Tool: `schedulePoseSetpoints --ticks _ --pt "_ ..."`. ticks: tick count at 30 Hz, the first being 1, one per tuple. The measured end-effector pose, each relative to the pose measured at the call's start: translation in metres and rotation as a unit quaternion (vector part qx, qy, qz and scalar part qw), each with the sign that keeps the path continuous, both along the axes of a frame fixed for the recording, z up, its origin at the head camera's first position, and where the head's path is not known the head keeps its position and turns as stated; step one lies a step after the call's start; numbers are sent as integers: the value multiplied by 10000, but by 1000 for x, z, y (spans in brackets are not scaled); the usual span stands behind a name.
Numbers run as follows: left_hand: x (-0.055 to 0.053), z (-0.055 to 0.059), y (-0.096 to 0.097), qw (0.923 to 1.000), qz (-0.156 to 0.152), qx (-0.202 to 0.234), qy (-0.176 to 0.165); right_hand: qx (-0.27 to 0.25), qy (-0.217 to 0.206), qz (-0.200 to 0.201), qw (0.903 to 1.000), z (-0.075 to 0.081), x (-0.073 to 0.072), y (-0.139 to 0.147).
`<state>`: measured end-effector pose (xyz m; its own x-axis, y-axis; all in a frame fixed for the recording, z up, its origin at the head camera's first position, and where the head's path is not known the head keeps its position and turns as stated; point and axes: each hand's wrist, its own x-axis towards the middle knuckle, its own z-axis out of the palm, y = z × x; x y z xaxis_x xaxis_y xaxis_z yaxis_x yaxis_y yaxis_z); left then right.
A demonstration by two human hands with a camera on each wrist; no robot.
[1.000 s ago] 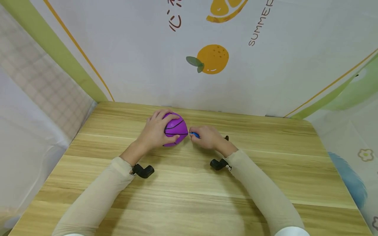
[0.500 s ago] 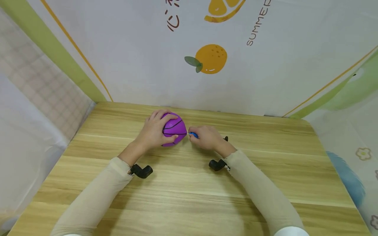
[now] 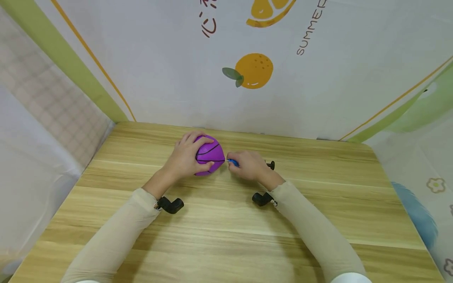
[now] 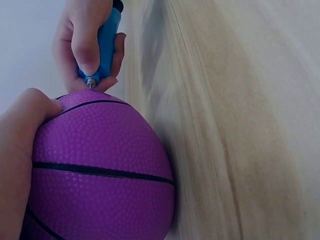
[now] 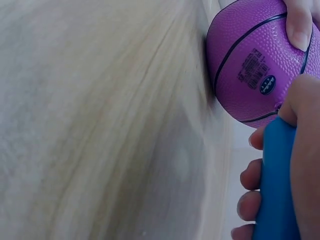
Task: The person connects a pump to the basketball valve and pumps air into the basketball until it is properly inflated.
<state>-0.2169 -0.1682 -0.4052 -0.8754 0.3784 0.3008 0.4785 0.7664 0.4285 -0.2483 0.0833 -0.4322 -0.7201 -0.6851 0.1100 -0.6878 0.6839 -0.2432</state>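
My left hand grips a small purple basketball from its left side, fingers over the top and thumb along the near side. The ball rests on the table and bulges to a point on the right. My right hand holds a blue ball pump wrapped in its fingers. The pump's metal needle meets the ball's surface; how deep it sits is hidden. Behind the right hand pokes out the pump's black handle. A printed label shows on the ball in the right wrist view.
The wooden table ends at a white curtain with fruit prints just behind the ball. Black wrist mounts hang under both forearms. More fabric hangs at the left and right sides.
The pump's black handle shows a little farther out behind the right hand than half a second ago. Both hands and the ball otherwise stay nearly in place.
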Motion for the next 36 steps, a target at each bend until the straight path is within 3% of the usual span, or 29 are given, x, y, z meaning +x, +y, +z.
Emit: schedulePoseSetpoints --ticks 8,12,15,22,26,29,36 --pt "0 -1 0 10000 16 3 -59 -130 576 73 9982 -2 3 3" --pt "-1 -1 0 10000 2 -73 -57 -197 645 60 9977 -3 3 4" --pt "-1 -1 0 10000 1 -72 -47 -204 406 -5 9990 -3 3 3" --pt "-1 -2 1 9999 -85 -58 41 -147 -704 -256 9971 5 3 1" --pt "0 -1 1 9999 -101 -7 4 -123 -885 -282 9956 7 3 1" --pt "0 -1 0 9999 -86 41 -33 -116 -682 -185 9974 6 4 2" --pt "0 -1 0 9999 -74 69 -73 -14 354 18 9994 0 7 7"
